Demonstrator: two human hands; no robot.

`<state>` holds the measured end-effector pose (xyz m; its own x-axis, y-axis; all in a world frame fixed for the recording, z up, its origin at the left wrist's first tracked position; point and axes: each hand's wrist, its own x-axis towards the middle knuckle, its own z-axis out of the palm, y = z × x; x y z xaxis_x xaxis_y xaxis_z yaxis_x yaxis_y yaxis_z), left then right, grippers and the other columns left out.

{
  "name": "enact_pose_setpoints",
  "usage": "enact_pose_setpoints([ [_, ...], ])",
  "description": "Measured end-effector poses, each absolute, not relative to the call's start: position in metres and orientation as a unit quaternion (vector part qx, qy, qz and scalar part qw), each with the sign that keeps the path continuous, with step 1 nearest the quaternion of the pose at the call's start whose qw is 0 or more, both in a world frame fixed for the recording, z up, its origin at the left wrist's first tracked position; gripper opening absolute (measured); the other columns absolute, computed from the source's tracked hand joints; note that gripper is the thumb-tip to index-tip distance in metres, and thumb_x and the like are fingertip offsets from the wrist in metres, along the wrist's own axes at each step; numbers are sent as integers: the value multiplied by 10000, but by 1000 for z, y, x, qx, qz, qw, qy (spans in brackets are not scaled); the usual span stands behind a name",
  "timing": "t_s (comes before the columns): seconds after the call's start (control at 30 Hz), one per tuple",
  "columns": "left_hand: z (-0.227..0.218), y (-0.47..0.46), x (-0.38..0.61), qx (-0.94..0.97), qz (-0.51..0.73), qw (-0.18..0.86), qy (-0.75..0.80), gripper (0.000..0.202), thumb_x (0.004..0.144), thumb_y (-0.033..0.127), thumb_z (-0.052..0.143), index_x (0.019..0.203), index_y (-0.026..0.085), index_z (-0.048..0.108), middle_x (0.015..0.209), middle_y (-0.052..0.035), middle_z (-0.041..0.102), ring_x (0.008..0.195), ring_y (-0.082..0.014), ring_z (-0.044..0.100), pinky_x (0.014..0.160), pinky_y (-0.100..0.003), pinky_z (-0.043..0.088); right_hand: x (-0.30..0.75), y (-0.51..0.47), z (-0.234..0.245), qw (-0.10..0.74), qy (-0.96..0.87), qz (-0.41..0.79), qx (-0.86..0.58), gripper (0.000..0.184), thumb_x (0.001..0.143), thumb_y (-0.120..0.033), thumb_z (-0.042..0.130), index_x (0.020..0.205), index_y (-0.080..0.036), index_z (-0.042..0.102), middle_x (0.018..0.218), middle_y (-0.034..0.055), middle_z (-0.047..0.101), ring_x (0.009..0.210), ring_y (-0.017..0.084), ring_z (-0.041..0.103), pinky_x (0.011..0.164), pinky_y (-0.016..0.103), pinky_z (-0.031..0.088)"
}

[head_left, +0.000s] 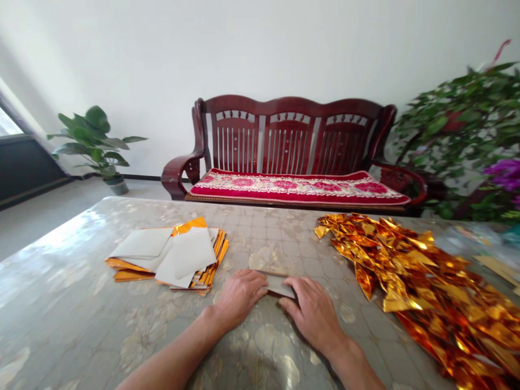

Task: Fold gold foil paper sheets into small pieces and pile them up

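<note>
A small sheet of paper [279, 285], pale grey side up with darker long edges that look folded, lies on the table between my two hands. The fingers of my left hand [240, 295] are closed on its left end. At the right end, my right hand [312, 310] grips the same sheet with fingers bent over it and the thumb on the near side. To the left is a loose stack of gold foil paper sheets [187, 257], several with their grey backs up. A large heap of shiny folded gold foil pieces [422, 271] spreads over the right side.
A patterned cover lies over the table [134, 319]. Clear plastic bags [467, 241] lie beyond the heap at the right. Behind the table are a dark red wooden bench [284, 130] with a floral cushion [300, 187], a potted plant [95, 141] and leafy greenery [459, 124].
</note>
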<state>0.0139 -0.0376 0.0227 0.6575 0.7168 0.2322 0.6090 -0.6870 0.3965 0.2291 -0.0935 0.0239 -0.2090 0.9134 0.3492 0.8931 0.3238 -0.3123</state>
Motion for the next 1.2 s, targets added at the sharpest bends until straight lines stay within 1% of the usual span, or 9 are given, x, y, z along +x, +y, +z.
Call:
enact_pose_setpoints([
  [0.03, 24, -38, 14, 899, 189, 142, 369, 278, 1014, 315, 432, 1041, 223, 694, 1058, -38, 716, 1009, -193, 632, 923, -329, 455, 229, -92, 22, 244, -774, 18, -584, 145, 956, -339, 546, 992, -223, 625, 922, 27, 675, 893, 204, 596, 806, 329, 398],
  [0.1, 26, -40, 15, 897, 193, 137, 374, 312, 1024, 316, 402, 1025, 227, 701, 1046, -38, 718, 1005, -188, 631, 928, -329, 449, 228, -89, 18, 250, -768, 7, -590, 249, 1016, -298, 421, 878, -223, 614, 829, 19, 657, 834, 191, 586, 775, 314, 380],
  [0.13, 25, -40, 15, 894, 197, 134, 379, 326, 1027, 317, 393, 1006, 228, 706, 1037, -39, 719, 998, -186, 632, 926, -329, 447, 228, -87, 17, 251, -767, -1, -590, 286, 1025, -290, 395, 847, -222, 609, 808, 19, 651, 823, 189, 580, 768, 310, 372],
  [0.3, 18, -36, 13, 863, 221, 127, 436, 344, 1012, 323, 424, 865, 216, 716, 915, -47, 724, 905, -185, 640, 857, -315, 443, 223, -81, 13, 258, -759, -17, -597, 243, 999, -256, 457, 820, -220, 618, 808, 15, 661, 827, 186, 567, 761, 292, 350],
  [0.53, 17, -29, 14, 834, 208, 112, 499, 275, 945, 364, 574, 748, 204, 679, 814, -22, 708, 839, -186, 621, 767, -303, 382, 219, -77, 12, 262, -747, -51, -609, 220, 948, -203, 501, 754, -212, 602, 758, 15, 648, 768, 171, 554, 718, 283, 334],
  [0.7, 19, -27, 15, 821, 205, 108, 522, 237, 908, 379, 631, 751, 208, 679, 834, -14, 706, 823, -186, 609, 760, -305, 366, 217, -75, 11, 259, -751, -55, -605, 193, 929, -178, 498, 757, -215, 577, 767, 24, 638, 773, 176, 560, 722, 286, 348],
  [0.87, 19, -27, 13, 821, 214, 120, 516, 259, 941, 371, 576, 772, 209, 685, 844, -17, 701, 833, -180, 612, 765, -298, 374, 217, -74, 10, 262, -752, -58, -602, 172, 907, -160, 509, 754, -223, 552, 776, 30, 626, 775, 185, 557, 721, 294, 363],
  [1.03, 20, -29, 13, 815, 220, 140, 517, 189, 910, 301, 597, 768, 205, 677, 833, -3, 695, 830, -169, 619, 764, -280, 383, 216, -72, 8, 260, -751, -53, -604, 179, 912, -158, 508, 747, -222, 537, 782, 32, 617, 774, 186, 555, 713, 294, 364],
  [1.2, 20, -30, 16, 804, 214, 121, 541, 130, 878, 256, 603, 779, 208, 671, 843, -5, 695, 844, -178, 616, 766, -289, 375, 217, -71, 8, 265, -749, -40, -606, 179, 920, -166, 509, 751, -221, 532, 776, 28, 612, 782, 186, 558, 716, 288, 371],
])
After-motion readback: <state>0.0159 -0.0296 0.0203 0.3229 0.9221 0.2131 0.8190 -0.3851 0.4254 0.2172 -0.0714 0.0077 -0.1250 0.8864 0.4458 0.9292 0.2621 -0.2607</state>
